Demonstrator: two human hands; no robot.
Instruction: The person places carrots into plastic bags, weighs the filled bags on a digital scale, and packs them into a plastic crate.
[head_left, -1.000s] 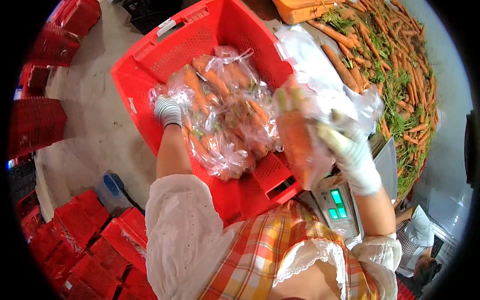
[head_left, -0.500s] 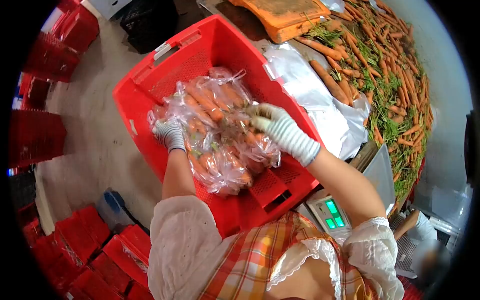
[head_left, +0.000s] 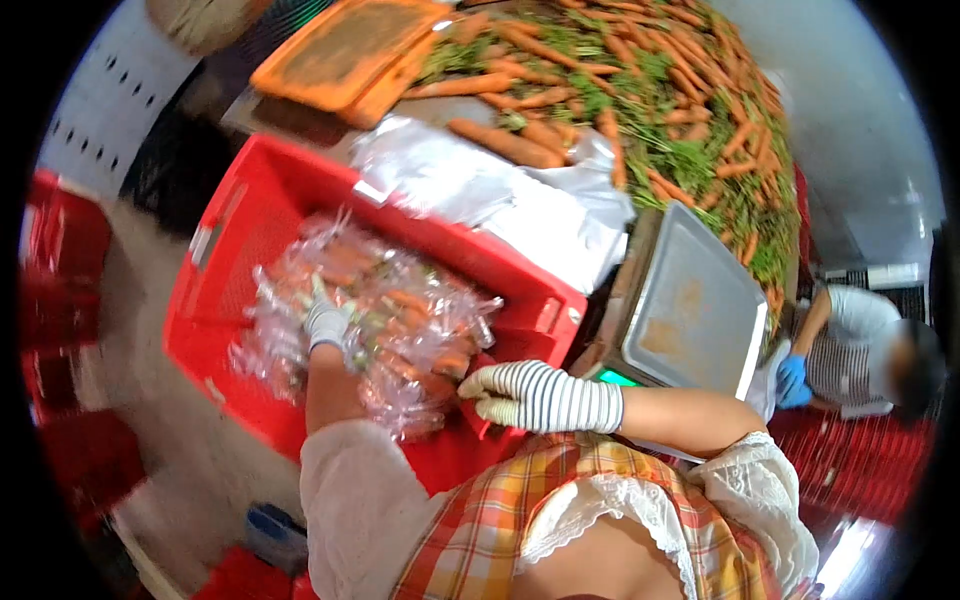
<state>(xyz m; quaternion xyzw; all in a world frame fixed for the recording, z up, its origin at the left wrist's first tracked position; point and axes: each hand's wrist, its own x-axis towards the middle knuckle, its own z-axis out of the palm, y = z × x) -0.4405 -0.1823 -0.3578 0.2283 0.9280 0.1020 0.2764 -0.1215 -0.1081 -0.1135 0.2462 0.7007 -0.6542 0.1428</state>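
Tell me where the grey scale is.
In the head view, the grey scale sits right of centre, between the red crate and the carrot pile, above the right forearm.

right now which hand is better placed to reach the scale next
Likely the right hand: it sits close to the scale, its forearm by the near edge. The left hand is farther away, on bagged carrots inside the red crate.

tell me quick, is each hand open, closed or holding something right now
Left hand: on the bagged carrots in the red crate; grip cannot be told.
Right hand: partly open, loosely curled, nothing visibly held.
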